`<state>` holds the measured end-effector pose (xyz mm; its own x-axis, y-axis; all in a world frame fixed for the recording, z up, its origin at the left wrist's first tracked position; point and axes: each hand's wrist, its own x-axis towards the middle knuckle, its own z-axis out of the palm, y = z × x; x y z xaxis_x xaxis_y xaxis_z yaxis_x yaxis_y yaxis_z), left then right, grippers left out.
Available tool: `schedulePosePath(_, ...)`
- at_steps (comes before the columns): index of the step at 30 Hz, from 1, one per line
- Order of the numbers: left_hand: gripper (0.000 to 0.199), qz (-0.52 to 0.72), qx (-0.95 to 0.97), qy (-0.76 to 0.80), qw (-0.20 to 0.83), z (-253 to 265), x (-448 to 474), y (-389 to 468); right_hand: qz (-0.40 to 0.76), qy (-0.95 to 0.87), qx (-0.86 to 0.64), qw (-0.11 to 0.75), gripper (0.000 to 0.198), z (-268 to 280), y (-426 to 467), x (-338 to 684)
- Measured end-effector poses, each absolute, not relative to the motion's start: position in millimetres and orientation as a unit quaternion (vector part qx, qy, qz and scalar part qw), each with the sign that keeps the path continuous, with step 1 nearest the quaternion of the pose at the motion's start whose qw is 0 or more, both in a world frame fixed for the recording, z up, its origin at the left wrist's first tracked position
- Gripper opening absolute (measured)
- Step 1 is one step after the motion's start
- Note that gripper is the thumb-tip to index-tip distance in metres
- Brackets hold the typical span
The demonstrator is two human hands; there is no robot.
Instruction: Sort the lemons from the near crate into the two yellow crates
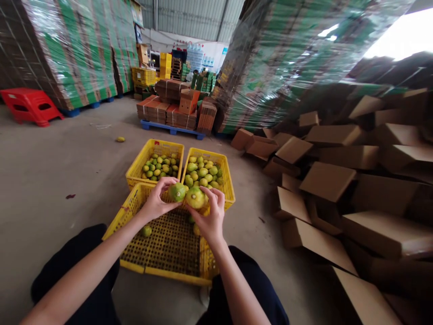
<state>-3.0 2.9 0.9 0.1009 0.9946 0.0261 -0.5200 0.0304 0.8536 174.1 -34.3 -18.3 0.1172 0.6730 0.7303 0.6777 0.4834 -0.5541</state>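
Here, the left hand [158,198] pinches a rounded, mostly green fruit [177,192] between thumb and fingers, while the right hand [211,215] grasps a rounded yellow-green fruit [195,197] — close side by side, over the far end of the nearest perforated yellow plastic crate [169,275]. Behind — two yellow plastic crates [230,183] holding many green and yellow fruits [203,172].
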Motion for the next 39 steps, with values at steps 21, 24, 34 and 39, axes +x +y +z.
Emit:
schedulePosePath(21,0.031,0.468,0.194,0.292,0.811,-2,-4,5,0.655,-0.271,-0.335,0.620,0.045,-21,-14,169)
schedulePosePath(24,0.030,0.497,0.148,0.298,0.801,-5,-5,7,0.683,-0.252,-0.315,0.609,0.048,-19,-15,170)
schedulePosePath(34,0.027,0.567,0.033,0.207,0.797,-13,-3,13,0.732,-0.106,-0.226,0.634,0.035,-24,-16,155)
schedulePosePath(39,0.036,0.507,0.062,0.208,0.834,-11,-3,11,0.758,-0.118,-0.188,0.613,0.036,-28,-13,151)
